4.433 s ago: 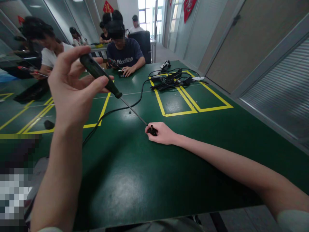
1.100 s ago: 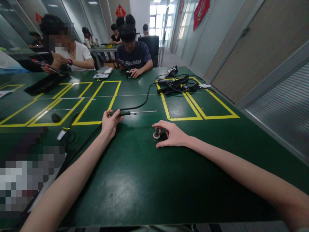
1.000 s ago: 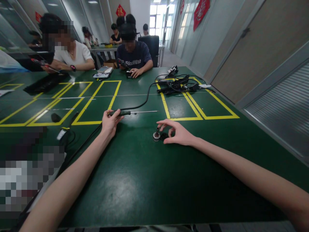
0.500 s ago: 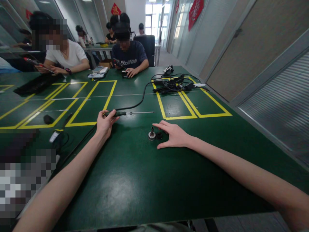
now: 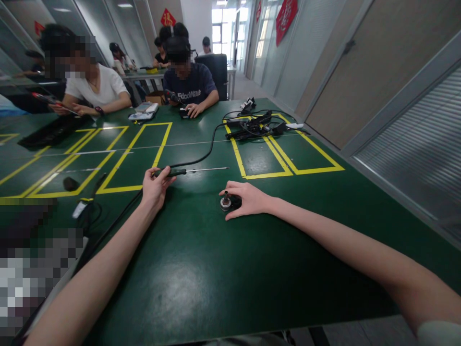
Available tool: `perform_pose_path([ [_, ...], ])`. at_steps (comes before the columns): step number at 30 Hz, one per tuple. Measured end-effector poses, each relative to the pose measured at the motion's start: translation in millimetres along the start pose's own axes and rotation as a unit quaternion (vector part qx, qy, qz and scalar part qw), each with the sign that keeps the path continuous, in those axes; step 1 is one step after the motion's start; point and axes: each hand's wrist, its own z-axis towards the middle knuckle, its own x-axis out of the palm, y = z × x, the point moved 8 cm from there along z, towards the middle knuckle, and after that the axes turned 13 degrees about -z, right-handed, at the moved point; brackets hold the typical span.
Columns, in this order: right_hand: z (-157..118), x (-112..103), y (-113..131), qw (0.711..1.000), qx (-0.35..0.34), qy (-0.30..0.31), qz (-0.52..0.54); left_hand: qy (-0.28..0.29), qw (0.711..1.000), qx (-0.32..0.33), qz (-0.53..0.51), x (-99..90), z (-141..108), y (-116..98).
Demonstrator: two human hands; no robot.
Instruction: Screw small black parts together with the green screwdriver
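My left hand (image 5: 155,186) is closed round the dark handle of a screwdriver (image 5: 180,171), whose thin metal shaft points right. My right hand (image 5: 248,197), thumb and fingers apart, curves around a small round metal part (image 5: 225,203) with an upright stem. Beside that part, a black piece (image 5: 236,202) sits partly under my right palm. Both pieces rest on the green table (image 5: 187,250). Whether my fingertips touch the metal part is hard to tell.
Black cables and brackets (image 5: 259,126) lie at the back right among yellow tape outlines. One cable (image 5: 211,144) runs behind my left hand. A tagged cord (image 5: 83,207) lies left. Across the table, a person in a dark shirt (image 5: 190,86) and another in white (image 5: 101,81) handle items.
My right hand has moved left, bringing its thumb and fingers around the small metal part and over the black piece. My left hand still holds the screwdriver. The view has shifted slightly.
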Motion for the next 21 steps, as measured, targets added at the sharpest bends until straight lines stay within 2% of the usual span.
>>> perform_pose_path([
  [7, -12.5, -8.5, -10.2, 0.999, 0.009, 0.022, -0.036, -0.004, 1.000, -0.002, 0.004, -1.8, 1.6, -0.3],
  [11, -1.8, -1.2, -2.5, 0.999, 0.013, 0.033, -0.026, -0.001, 1.000, 0.000, 0.008, -1.2, 1.7, -1.6],
  [17, 19.8, 10.9, 11.2, 0.995, 0.003, 0.040, -0.088, -0.011, 1.000, -0.006, 0.010, -0.5, 0.4, -2.3],
  [21, 15.4, 4.8, 6.0, 0.994, 0.006, 0.024, -0.104, -0.016, 1.000, -0.004, 0.003, 0.3, -1.0, -2.5],
])
